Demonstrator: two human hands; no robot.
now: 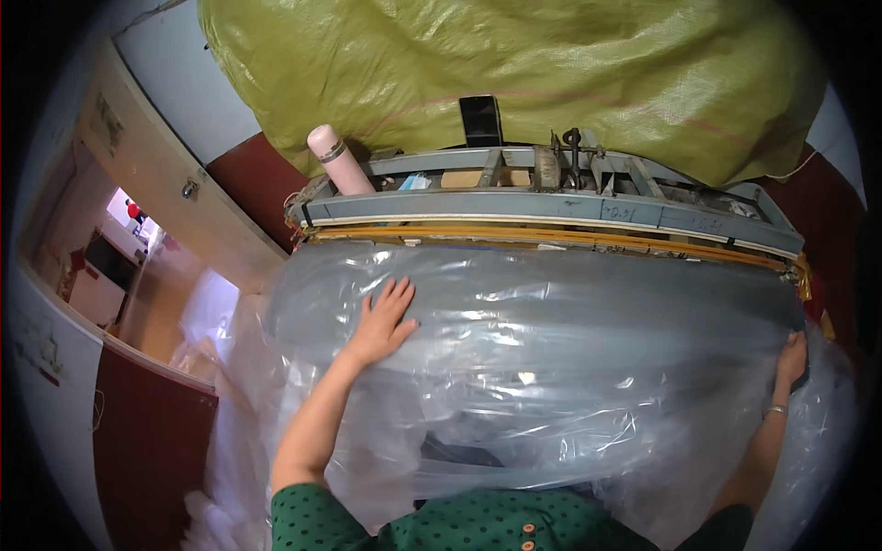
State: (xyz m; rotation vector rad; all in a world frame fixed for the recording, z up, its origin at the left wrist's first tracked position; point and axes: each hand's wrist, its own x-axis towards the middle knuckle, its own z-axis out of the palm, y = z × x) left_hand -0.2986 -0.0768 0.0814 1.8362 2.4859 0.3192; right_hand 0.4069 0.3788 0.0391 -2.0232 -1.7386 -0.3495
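A wide sheet of clear plastic film [551, 321] lies over a dark grey surface in front of me and hangs down toward my body in loose, shiny folds. My left hand [384, 326] rests flat on the film left of the middle, its fingers spread. At the far right end, my right hand [792, 356] has its fingers curled round the film's edge beside the corner of the surface. A bracelet circles that wrist. Beyond the film runs a long grey metal frame [551, 204], with a yellow-orange strip along its near side.
A pink bottle [338, 158] stands in the frame's left end. Behind it hang a yellow-green woven sheet [551, 64] and a dark phone-like object [480, 120]. A metal clamp [572, 156] sits on the frame. Left are an open door [175, 174] and more plastic film [239, 413].
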